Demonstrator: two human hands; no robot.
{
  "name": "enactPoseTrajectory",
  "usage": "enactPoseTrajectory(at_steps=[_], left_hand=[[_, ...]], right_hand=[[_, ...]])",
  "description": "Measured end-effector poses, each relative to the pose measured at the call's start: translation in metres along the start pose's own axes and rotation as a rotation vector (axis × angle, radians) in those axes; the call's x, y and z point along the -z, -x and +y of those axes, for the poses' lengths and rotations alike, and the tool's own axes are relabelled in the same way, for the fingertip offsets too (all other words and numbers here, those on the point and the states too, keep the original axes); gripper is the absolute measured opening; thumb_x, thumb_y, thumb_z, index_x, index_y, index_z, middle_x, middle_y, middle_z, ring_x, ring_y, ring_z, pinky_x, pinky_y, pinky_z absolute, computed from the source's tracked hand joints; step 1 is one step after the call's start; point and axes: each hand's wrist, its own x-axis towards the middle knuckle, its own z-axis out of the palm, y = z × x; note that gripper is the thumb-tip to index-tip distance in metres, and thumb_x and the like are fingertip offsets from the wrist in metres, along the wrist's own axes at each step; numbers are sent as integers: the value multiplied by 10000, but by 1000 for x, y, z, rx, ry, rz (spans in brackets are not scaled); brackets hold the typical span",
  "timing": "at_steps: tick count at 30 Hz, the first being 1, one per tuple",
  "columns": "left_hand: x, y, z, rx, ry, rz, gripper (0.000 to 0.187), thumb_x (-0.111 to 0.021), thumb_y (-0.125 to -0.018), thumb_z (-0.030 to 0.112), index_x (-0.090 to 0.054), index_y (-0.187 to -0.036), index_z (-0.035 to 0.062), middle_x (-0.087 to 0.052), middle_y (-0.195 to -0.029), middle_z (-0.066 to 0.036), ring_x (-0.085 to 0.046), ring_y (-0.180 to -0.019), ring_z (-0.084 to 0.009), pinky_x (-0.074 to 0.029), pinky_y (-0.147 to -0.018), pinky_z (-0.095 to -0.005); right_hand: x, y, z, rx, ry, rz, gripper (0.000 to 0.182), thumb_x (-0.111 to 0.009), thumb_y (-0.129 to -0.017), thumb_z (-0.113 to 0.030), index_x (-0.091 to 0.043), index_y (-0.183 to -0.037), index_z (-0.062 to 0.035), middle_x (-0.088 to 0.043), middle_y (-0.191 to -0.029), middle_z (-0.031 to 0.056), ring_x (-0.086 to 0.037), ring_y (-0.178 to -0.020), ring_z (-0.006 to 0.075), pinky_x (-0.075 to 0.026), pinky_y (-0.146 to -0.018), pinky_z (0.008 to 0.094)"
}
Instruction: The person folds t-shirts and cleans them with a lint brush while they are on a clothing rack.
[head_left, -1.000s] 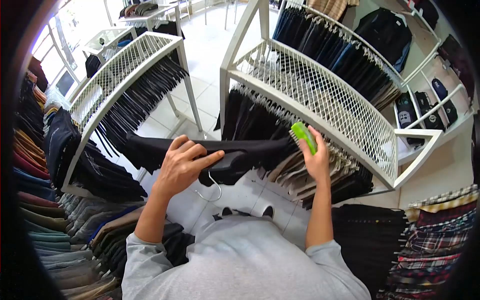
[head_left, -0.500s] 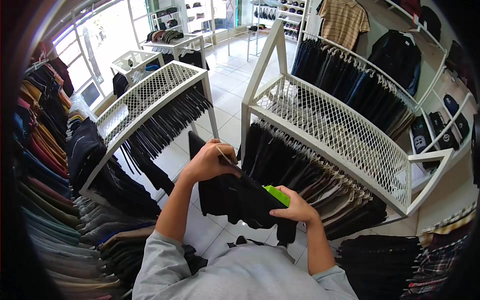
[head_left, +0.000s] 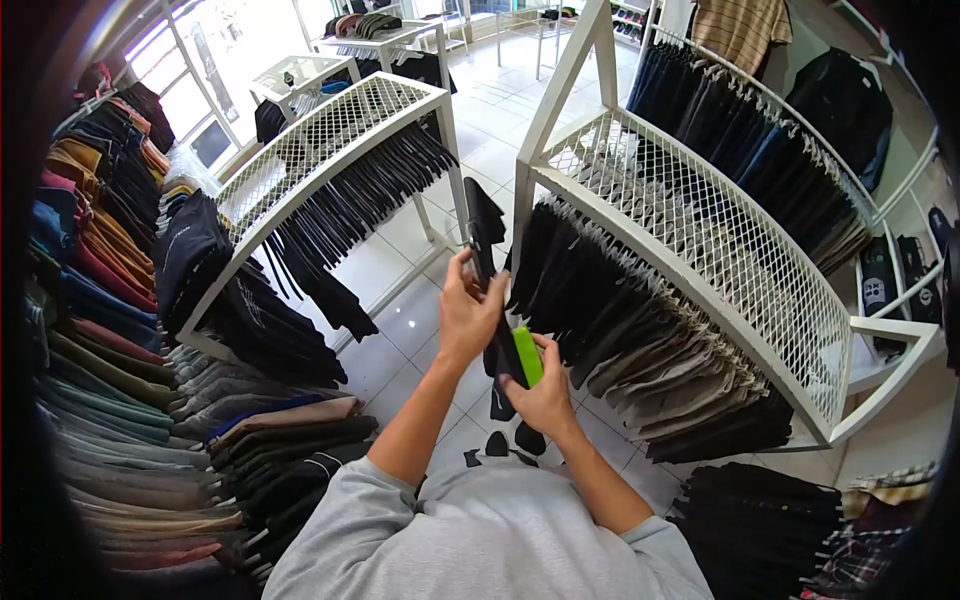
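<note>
A folded black garment (head_left: 484, 212) hangs in front of me, turned nearly edge-on and reaching down between my hands. My left hand (head_left: 470, 312) pinches its upper part, where a dark hanger-like strip shows; the fingertips are slightly blurred. Lower and to the right, my right hand (head_left: 543, 392) grips a bright green block-like object (head_left: 527, 356) against the garment, its thumb on the near side. What exactly the green object is cannot be made out. The garment's lower end is partly hidden by my hands.
A white mesh-topped rack (head_left: 330, 150) with black hangers stands left. Another mesh-topped rack (head_left: 690, 290) with hanging trousers (head_left: 600, 325) stands close on the right. Rows of clothes (head_left: 120, 430) line the left side. Tiled floor (head_left: 400, 300) shows between the racks.
The garment has swung from a broad face to nearly edge-on and upright. Both hands have come closer together; my left hand moved right, and the green object tilted more upright. The view shifted.
</note>
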Motion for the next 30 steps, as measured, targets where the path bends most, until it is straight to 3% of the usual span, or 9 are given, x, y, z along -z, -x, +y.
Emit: enactPoseTrajectory(at_steps=[4, 7, 12, 15, 18, 20, 24, 25, 30], left_hand=[[28, -14, 12, -48, -116, 81, 260, -655, -1002, 258, -685, -1104, 21, -710, -727, -65, -646, -635, -121, -486, -581, -302], [61, -24, 3, 51, -121, 35, 237, -615, -1027, 248, -676, -1094, 29, -689, -709, -49, -630, -645, -114, -472, -587, -305], [92, -15, 18, -45, -156, 45, 328, -617, -1036, 331, -670, -1041, 8, -616, -665, -46, -566, -603, -147, -442, -584, -347], [96, -3, 56, 40, -460, 10, 574, -635, -969, 558, -736, -843, 7, -586, -585, -101, -598, -572, -199, -463, -594, -366], [105, 3, 66, -3, -396, -104, 565, -651, -965, 549, -744, -827, 9, -550, -547, -74, -564, -534, -172, -440, -556, -357], [116, 1, 67, 15, -363, -145, 564, -654, -966, 542, -741, -814, 6, -530, -537, -58, -538, -526, -151, -421, -540, -343], [138, 2, 68, 72, -329, -165, 560, -666, -967, 519, -724, -768, -1, -494, -522, -34, -482, -513, -102, -372, -504, -302], [138, 3, 62, 72, -321, -159, 552, -671, -964, 510, -723, -769, -4, -533, -537, -43, -507, -530, -109, -398, -522, -314], [112, 9, 45, 44, -309, -289, 554, -647, -966, 527, -750, -802, 8, -580, -563, -85, -553, -553, -160, -434, -569, -350]], right_hand=[[11, 8, -19, 221, 47, -284, 750, -838, -828, -397, -472, -1379, -44, -661, -1192, 261, -664, -1109, 429, -508, -974, 452], [14, 2, -23, 266, 87, -364, 690, -801, -874, -347, -491, -1401, -29, -639, -1254, 217, -649, -1142, 323, -489, -1004, 400], [2, -25, -28, 383, 20, 10, 622, -760, -886, -175, -459, -1393, 21, -612, -1241, 216, -609, -1166, 297, -458, -1025, 396], [-5, -50, -43, 588, 95, 131, 672, -799, -863, -186, -456, -1406, 14, -532, -1237, 227, -569, -1138, 377, -464, -988, 433], [-6, -80, -49, 774, 237, 316, 711, -807, -849, -172, -439, -1427, 16, -499, -1205, 224, -550, -1096, 386, -464, -967, 448], [10, -105, -28, 774, 313, 456, 697, -789, -866, -175, -431, -1431, 19, -496, -1210, 235, -541, -1114, 405, -463, -968, 459], [52, -131, 45, 262, 387, 792, 621, -741, -929, -239, -443, -1392, 49, -514, -1270, 273, -510, -1185, 440, -419, -1033, 483], [58, -125, 43, 340, 462, 855, 638, -738, -941, -285, -446, -1396, 54, -517, -1284, 279, -509, -1195, 439, -413, -1042, 487], [16, -64, -25, 683, 386, 564, 734, -778, -903, -276, -425, -1447, 67, -523, -1233, 250, -521, -1150, 410, -432, -1003, 479]])
